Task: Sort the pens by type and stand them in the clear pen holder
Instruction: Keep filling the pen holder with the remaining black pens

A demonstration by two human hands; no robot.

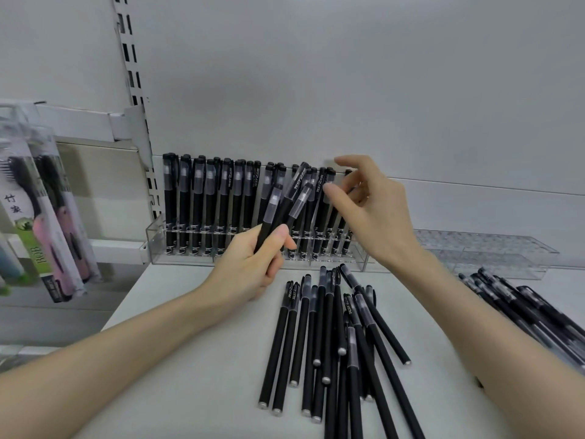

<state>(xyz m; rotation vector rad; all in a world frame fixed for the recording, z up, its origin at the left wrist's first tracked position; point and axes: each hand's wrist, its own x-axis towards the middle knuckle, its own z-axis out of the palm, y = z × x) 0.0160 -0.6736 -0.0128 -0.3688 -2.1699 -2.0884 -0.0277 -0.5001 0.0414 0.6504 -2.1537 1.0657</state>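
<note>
My left hand [253,264] grips a small bunch of black pens [285,204] with clear caps, tilted up to the right in front of the clear pen holder [155,239]. The holder stands against the back wall and carries several upright black pens [202,198]. My right hand [370,204] hovers at the holder's right part with fingers spread and relaxed, thumb and forefinger close to the top of a standing pen, holding nothing that I can make out. A loose heap of black pens [332,337] lies on the white shelf [190,359] below my hands.
A second clear holder [493,251] sits empty at the right by the wall. Another pile of dark pens [525,305] lies at the right edge. Packaged goods [47,217] hang at the left beyond the shelf's edge, beside a slotted upright rail [133,74].
</note>
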